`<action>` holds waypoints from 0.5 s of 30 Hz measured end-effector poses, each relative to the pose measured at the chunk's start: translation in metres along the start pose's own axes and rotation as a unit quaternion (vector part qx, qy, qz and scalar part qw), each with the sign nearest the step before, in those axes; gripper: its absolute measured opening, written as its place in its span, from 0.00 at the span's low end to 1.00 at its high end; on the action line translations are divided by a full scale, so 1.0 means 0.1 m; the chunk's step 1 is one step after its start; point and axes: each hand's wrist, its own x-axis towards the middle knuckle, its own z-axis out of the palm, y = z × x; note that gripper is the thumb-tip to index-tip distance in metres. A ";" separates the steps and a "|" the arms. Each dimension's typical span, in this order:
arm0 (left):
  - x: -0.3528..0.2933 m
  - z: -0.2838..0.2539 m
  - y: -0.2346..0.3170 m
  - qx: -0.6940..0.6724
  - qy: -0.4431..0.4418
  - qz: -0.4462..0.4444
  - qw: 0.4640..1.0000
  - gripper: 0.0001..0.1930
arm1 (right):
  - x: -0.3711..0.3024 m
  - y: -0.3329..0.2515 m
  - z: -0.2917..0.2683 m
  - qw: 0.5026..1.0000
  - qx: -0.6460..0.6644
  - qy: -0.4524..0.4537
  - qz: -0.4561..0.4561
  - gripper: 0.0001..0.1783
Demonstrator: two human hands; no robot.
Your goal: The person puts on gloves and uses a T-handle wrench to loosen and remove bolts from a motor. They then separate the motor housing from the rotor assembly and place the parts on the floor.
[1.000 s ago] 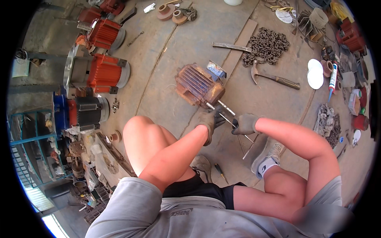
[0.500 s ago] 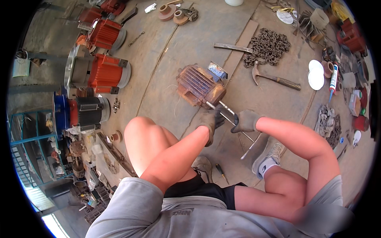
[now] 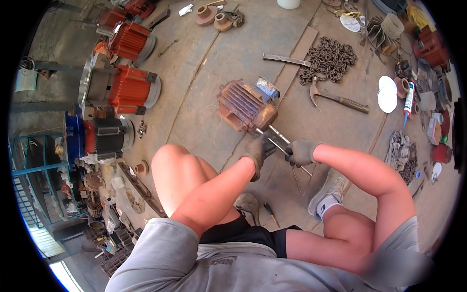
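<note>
Motor (image 3: 247,106), rusty and finned, lies on the floor (image 3: 194,126) ahead of your hands, well in from the floor's cluttered left and right edges. Its long axis slants from far left to near right, so the end where a short bright bar (image 3: 278,132) sticks out faces you. Your gloved left hand (image 3: 258,152) is nearer, just beside that end, its fingers curled at a slim metal rod (image 3: 278,146); whether that grip clamps the rod, I cannot tell. Your gloved right hand (image 3: 301,152) grips the same rod, which pokes out toward your right shoe (image 3: 330,193).

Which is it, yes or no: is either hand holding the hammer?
No; the hammer lies untouched on the floor, beside the chain.
</note>
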 end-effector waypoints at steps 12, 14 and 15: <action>0.12 -0.05 0.07 0.032 0.066 -0.004 0.997 0.33 | -0.23 0.25 -0.02 0.997 -0.063 0.000 0.039 0.11; 0.11 -0.04 0.05 0.076 0.062 0.028 0.995 0.29 | -0.19 0.35 0.03 0.997 -0.075 0.009 0.024 0.11; 0.10 -0.02 0.04 0.086 0.056 0.036 0.994 0.27 | -0.17 0.39 0.04 0.996 -0.089 0.016 0.014 0.12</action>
